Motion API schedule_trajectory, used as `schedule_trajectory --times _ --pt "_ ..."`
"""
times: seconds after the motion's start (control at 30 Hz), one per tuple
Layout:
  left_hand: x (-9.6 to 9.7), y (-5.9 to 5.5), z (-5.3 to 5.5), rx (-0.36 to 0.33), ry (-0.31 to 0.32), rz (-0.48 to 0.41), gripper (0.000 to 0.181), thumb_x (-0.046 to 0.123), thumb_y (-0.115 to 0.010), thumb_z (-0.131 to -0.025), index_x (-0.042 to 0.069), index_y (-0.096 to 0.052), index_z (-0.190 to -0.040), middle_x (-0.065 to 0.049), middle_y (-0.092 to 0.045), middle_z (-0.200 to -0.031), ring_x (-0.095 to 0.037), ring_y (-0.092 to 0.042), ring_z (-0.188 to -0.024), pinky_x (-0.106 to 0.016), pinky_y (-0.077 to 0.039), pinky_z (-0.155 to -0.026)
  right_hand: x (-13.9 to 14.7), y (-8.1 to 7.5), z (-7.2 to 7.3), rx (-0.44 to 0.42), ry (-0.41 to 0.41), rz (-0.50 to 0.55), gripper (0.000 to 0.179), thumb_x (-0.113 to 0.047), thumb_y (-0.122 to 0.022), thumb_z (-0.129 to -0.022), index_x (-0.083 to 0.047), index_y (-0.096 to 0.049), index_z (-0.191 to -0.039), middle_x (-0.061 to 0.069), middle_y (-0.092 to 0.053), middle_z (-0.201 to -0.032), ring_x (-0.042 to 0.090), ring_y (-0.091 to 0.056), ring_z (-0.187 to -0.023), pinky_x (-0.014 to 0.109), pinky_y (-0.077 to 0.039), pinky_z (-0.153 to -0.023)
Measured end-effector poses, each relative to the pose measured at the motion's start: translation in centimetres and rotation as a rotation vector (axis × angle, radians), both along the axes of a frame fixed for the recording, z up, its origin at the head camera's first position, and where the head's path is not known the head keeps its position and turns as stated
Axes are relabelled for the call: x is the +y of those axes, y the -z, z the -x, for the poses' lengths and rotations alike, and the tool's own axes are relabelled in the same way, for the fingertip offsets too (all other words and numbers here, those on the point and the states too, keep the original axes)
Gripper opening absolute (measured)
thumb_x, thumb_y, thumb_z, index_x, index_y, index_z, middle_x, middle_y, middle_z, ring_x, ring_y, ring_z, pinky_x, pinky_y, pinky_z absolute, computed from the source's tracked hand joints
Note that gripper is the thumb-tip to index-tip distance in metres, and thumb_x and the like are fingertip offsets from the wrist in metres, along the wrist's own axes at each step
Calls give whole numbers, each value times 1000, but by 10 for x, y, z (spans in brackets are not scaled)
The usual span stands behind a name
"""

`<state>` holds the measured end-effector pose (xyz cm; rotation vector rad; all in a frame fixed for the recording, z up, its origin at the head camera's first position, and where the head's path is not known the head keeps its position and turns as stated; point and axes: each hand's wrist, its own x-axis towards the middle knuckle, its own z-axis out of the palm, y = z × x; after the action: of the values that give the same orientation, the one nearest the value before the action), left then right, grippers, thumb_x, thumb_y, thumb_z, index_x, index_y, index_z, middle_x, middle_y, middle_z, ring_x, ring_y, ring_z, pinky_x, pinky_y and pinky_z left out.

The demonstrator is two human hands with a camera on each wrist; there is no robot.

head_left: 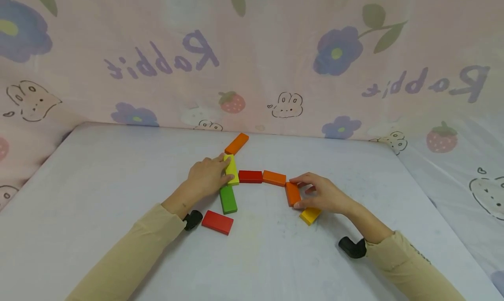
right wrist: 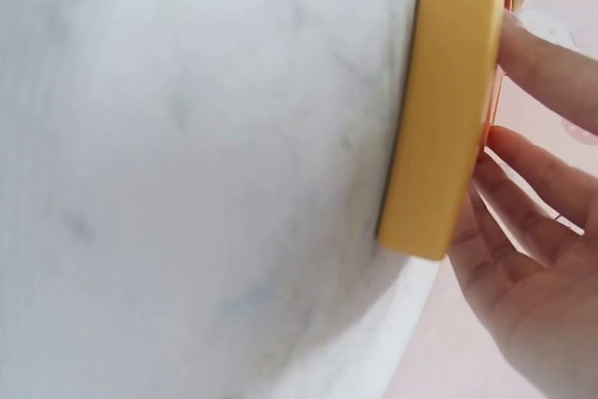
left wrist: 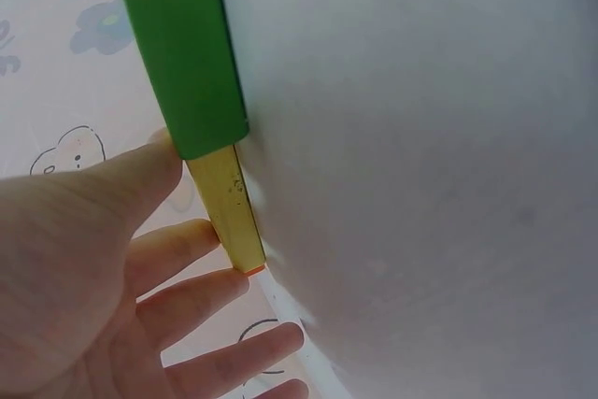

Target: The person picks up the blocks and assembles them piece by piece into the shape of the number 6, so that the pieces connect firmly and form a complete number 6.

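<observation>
There are three orange blocks (head_left: 274, 178), two red blocks (head_left: 218, 222), two yellow blocks (head_left: 232, 169) and one green block (head_left: 228, 200).

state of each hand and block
left hand: touching yellow block
right hand: pinching right orange block
yellow block: flat, touched
right orange block: pinched
green block: flat
near red block: flat, unheld
middle red block: flat, unheld
middle orange block: flat, unheld
far orange block: flat
amber block: flat, partly hidden
</observation>
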<state>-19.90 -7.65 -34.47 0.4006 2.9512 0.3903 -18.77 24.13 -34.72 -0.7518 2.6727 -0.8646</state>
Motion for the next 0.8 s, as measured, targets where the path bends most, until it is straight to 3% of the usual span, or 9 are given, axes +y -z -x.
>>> schedule_trajectory --times 0.53,0.8 --pt "0 1 1 -2 -3 7 60 36 -60 -94 11 -42 -145 -14 -35 -153 -37 -52 -120 -45 -48 -92 1 -1 -3 6 -43 12 57 -23 -79 -79 -1 -58 -127 12 -60 -124 28 -57 -108 45 -51 -91" --pt "1 0 0 0 3 0 59 36 -59 -94 10 -42 -145 -15 -36 -153 -37 -51 -122 -48 -46 -95 0 1 -3 21 -62 22 58 -22 -81 -76 -3 -59 -126 9 -61 -124 25 -57 -107 39 -52 -90"
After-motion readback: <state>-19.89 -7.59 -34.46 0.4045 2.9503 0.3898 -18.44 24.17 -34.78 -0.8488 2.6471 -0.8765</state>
